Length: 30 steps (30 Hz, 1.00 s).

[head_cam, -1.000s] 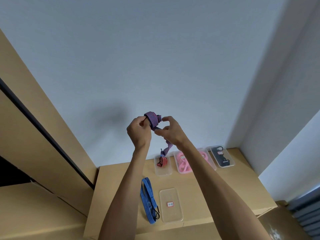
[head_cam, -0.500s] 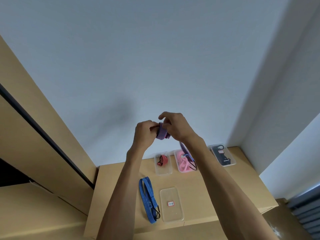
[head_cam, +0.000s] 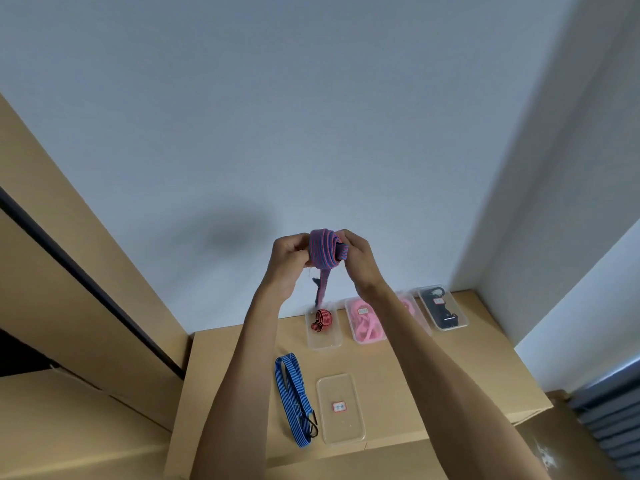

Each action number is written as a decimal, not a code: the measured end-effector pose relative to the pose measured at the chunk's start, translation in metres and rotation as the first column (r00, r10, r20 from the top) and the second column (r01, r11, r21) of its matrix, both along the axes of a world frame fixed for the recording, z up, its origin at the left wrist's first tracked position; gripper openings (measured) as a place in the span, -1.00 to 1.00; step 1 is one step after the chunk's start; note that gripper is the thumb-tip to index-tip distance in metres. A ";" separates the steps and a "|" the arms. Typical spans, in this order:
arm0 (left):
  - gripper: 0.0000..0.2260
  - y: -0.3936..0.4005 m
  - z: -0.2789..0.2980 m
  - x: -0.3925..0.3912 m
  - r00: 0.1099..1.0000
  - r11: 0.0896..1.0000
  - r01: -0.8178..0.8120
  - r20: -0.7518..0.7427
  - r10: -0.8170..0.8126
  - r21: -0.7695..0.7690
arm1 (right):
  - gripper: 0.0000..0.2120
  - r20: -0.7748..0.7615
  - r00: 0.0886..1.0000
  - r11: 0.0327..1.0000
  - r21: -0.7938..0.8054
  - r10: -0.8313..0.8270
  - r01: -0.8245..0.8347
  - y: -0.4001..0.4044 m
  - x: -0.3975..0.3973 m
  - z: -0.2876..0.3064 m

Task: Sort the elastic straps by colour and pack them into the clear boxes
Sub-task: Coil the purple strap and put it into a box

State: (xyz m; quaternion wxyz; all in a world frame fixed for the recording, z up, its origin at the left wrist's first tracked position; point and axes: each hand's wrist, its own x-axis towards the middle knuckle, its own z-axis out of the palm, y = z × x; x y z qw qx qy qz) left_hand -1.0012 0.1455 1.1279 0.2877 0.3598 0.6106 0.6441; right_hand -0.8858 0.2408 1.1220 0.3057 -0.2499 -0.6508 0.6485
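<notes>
Raised in front of the wall, my left hand (head_cam: 289, 259) and my right hand (head_cam: 356, 259) both grip a purple and red striped elastic strap (head_cam: 323, 249), wound into a coil between them. Its loose end hangs down below the coil. On the cardboard surface (head_cam: 415, 368) lies a blue striped strap (head_cam: 291, 393) with a black hook. Beside it is a clear box (head_cam: 341, 408) with a small label. Farther back stand a clear box with a red strap (head_cam: 322, 328), one with pink straps (head_cam: 365, 322) and one with a black strap (head_cam: 443, 308).
Another clear box with pink content sits partly hidden behind my right forearm. Tall cardboard panels rise on the left. A white wall and corner stand behind the boxes. A dark ribbed object lies at the lower right.
The coil has grown as more strap was wound onto it. The hanging tail is shorter and now dangles between my wrists. Both hands stay raised at about the same height.
</notes>
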 end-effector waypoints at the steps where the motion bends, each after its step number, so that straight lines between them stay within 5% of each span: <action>1: -0.68 0.001 0.000 0.001 0.999 0.999 -0.028 0.025 0.027 0.024 | -0.84 -0.019 1.000 0.997 -0.081 0.011 -0.012 -0.001 0.000 -0.001; 5: -0.80 0.008 0.002 0.005 0.981 0.985 -0.155 0.127 0.144 0.080 | -0.86 -0.043 0.992 0.965 -0.230 0.121 -0.128 -0.006 -0.003 -0.005; 11: -0.76 0.015 -0.008 -0.002 0.914 0.923 -0.384 0.152 0.376 0.025 | -0.84 0.068 0.994 0.996 0.012 0.087 -0.088 -0.005 -0.009 -0.009; 15: -0.80 0.019 -0.021 -0.008 0.837 0.839 -0.541 0.059 0.544 -0.056 | -0.81 0.172 0.984 0.999 0.032 0.034 -0.040 -0.008 -0.008 -0.013; 19: -0.79 0.012 -0.035 -0.017 0.747 0.744 -0.664 -0.114 0.655 -0.074 | -0.71 0.320 0.938 0.981 0.092 0.133 -0.170 -0.005 0.001 -0.013; 25: -0.70 0.003 -0.039 -0.004 0.676 0.782 -0.621 -0.544 0.497 -0.057 | -0.66 0.601 0.799 0.794 0.486 0.000 -0.365 0.000 0.000 -0.001; 30: -0.58 0.000 -0.032 0.000 0.679 0.876 -0.479 -0.653 0.334 -0.051 | -0.65 0.636 0.770 0.706 0.567 -0.048 -0.424 0.001 -0.009 0.012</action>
